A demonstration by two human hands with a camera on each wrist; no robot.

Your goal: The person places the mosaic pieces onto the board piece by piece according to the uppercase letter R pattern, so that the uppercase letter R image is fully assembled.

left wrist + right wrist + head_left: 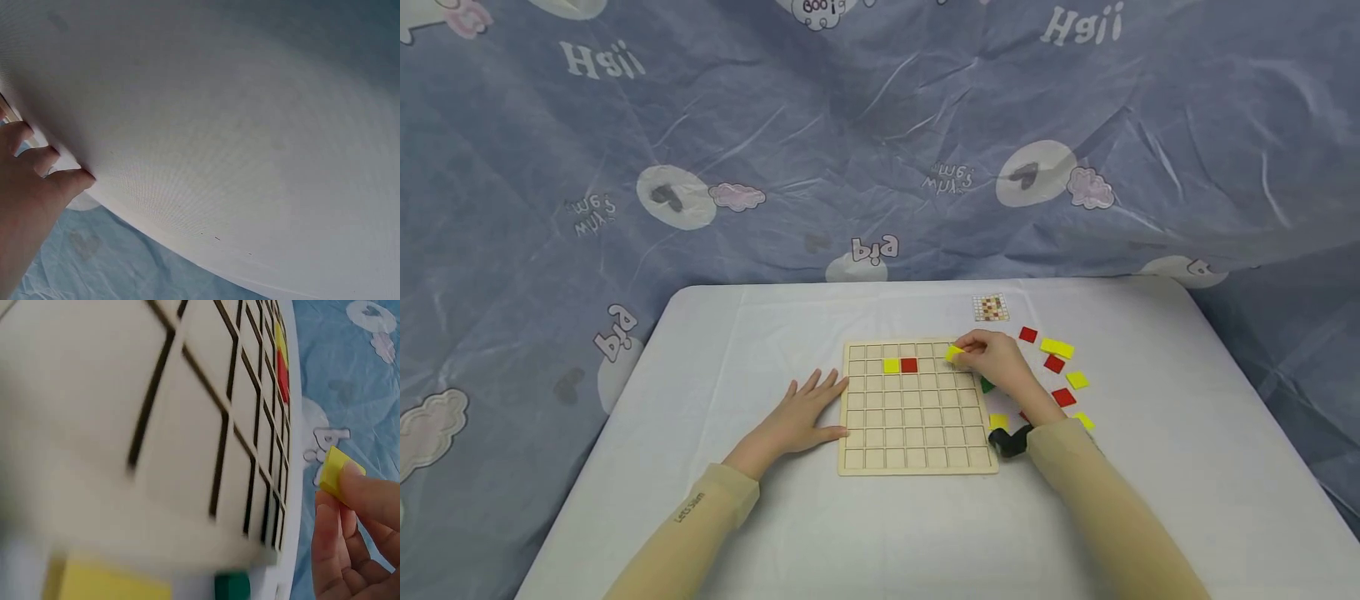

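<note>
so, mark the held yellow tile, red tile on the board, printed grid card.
Held yellow tile (332, 472), right wrist view: uncovered part of its face.
Placed red tile (909, 365), head view: middle of its top face.
Printed grid card (991, 307), head view: middle of its printed face.

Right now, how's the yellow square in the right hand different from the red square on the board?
Color: the yellow square is bright yellow, while the red square is red.
Place: the yellow square is pinched in the right hand's fingers, while the red square lies flat in a space on the wooden board.
Same: both are small, flat squares in one plain color.
</note>
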